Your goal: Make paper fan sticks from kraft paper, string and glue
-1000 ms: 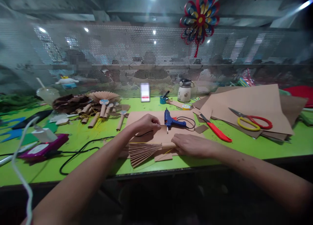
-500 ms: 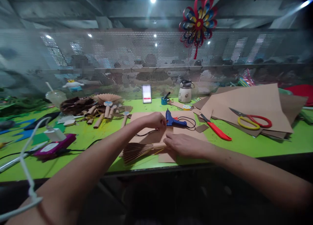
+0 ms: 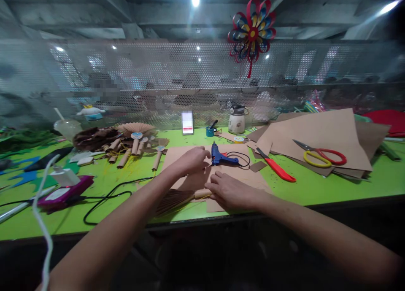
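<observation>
My right hand (image 3: 232, 191) is closed on the rolled handle end of a brown pleated paper fan (image 3: 175, 200), which lies near the table's front edge with its pleats toward the left. My left forearm covers part of the pleats. Just left of a blue hot glue gun (image 3: 218, 155), my left hand (image 3: 196, 160) hovers over the brown paper sheet (image 3: 177, 152) with its fingers apart and nothing visible in them. The glue gun stands on that sheet, nozzle up, its black cable looping to the right.
Right of the sheet lie a red-handled knife (image 3: 280, 169) and scissors (image 3: 324, 156) on stacked kraft paper (image 3: 300, 133). Finished paper fans (image 3: 136, 135) are heaped at the left behind a purple power strip (image 3: 65, 194). A bottle (image 3: 237, 120) and a phone (image 3: 187, 123) stand at the back.
My left hand has gone from a pinch to parted fingers beside the glue gun. The black cable at left now lies in a wider loop. My right hand stays on the fan's handle.
</observation>
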The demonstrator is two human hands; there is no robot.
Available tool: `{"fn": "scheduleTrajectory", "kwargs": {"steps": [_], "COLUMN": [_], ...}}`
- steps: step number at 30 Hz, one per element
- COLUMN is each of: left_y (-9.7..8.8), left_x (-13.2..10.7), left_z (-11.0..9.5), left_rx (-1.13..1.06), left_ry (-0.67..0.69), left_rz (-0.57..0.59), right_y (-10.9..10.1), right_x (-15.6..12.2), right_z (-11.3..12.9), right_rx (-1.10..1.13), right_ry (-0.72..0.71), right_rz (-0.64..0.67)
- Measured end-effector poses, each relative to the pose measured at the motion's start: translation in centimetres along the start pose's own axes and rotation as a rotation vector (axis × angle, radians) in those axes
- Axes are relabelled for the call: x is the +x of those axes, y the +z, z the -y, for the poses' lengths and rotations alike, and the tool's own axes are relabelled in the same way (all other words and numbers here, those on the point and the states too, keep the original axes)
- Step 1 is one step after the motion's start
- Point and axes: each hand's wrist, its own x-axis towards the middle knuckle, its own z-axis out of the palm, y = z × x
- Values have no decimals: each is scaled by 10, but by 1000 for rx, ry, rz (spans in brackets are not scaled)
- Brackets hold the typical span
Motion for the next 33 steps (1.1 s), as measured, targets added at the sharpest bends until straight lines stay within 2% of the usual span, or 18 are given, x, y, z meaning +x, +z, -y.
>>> {"fn": "scheduleTrajectory", "kwargs": {"steps": [2, 4, 7, 10, 13, 18, 20, 23, 26, 30, 33], "left_y": [-7, -5, 14, 40, 55, 55, 54, 54, 54, 53, 54], "left_x": [-21, -47, -84, -103, -106, -102, -103, -103, -102, -102, -104], "left_z": [-18, -35, -47, -40, -29, -26, -27, -28, -28, -30, -31], "left_rx": [36, 74, 58, -5, -67, -85, -93, -82, -51, -32, -19], "left_ry": [10, 59, 66, 71, 89, 86, 88, 111, 128, 139, 151], "left_rz": [-89, -126, -99, -100, -142, -185, -198, -201, -185, -185, -210], "right_y": [2, 5, 6, 4, 2, 0, -6, -16, -23, -21, -17], "right_x": [1, 1, -1, -4, -5, -9, -15, -31, -52, -76, -88], "right_z": [-2, -3, -5, -4, -3, -9, -17, -30, -36, -26, -11], "right_rx": [8, 27, 74, 128, 200, 390, 455, 487, 577, 788, 857], "right_ry": [-23, -29, 17, 41, 57, 205, 266, 406, 555, 641, 665], "right_rz": [-8, -14, -27, -51, -93, -148, -235, -476, -526, -505, -592]}}
